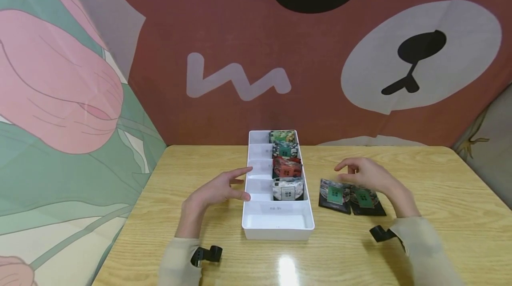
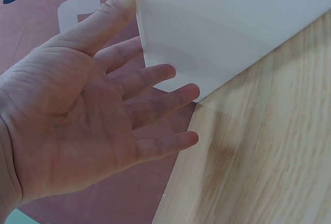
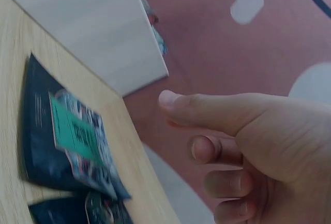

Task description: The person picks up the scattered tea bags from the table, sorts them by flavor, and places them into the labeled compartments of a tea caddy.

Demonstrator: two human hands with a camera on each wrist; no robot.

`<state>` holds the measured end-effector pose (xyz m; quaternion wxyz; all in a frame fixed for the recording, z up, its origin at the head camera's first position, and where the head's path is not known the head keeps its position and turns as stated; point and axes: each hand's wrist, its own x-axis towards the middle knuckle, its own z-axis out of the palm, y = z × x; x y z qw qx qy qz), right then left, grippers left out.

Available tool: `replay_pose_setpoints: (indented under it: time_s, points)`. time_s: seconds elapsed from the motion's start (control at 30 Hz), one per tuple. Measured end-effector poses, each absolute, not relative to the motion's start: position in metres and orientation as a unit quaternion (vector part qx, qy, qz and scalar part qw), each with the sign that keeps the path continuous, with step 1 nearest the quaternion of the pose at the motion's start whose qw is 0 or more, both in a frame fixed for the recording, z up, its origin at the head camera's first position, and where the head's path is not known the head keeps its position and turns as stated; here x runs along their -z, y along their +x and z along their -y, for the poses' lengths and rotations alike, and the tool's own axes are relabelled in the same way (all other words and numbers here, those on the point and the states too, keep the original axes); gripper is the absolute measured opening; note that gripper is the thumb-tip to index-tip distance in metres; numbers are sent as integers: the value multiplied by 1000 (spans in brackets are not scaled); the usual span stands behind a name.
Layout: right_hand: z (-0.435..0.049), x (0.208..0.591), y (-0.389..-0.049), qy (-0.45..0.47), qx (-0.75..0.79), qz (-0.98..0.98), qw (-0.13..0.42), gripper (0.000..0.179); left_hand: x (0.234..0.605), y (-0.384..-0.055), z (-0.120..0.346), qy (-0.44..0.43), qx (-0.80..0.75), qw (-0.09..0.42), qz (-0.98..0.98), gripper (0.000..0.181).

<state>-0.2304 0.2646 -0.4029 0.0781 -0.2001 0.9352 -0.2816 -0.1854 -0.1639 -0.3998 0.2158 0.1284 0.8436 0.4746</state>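
My left hand (image 1: 218,188) is beside the left wall of a long white divided box (image 1: 278,232), fingers fairly straight, with thumb and index at its rim. In the left wrist view, the palm and spread fingers (image 2: 160,74) hold nothing. Dark sachets with green labels, a left one (image 1: 334,201) and a right one (image 1: 370,209), lie flat on the table, right of the box. Over their far edge hovers my right hand (image 1: 368,174), fingers loosely bent and nothing in them. The right wrist view shows a gap between this hand and the left sachet (image 3: 41,146).
Inside the box, a green-yellow sachet (image 1: 282,136), a teal one (image 1: 285,150), a red one (image 1: 286,169) and a white one (image 1: 288,190) stand in separate compartments, toward the right. The wooden table (image 1: 340,255) meets a printed cloth backdrop (image 1: 224,117) behind the box.
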Motion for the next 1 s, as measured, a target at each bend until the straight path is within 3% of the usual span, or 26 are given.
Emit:
replay_pose_setpoints:
  time_s: [0.6, 1.0]
  points:
    - [-307, 439, -244, -217, 349, -897, 161, 34, 400, -185, 163, 124, -469, 216, -847, 82]
    - [-310, 448, -247, -198, 352, -901, 157, 20, 402, -186, 164, 120, -470, 216, -848, 81]
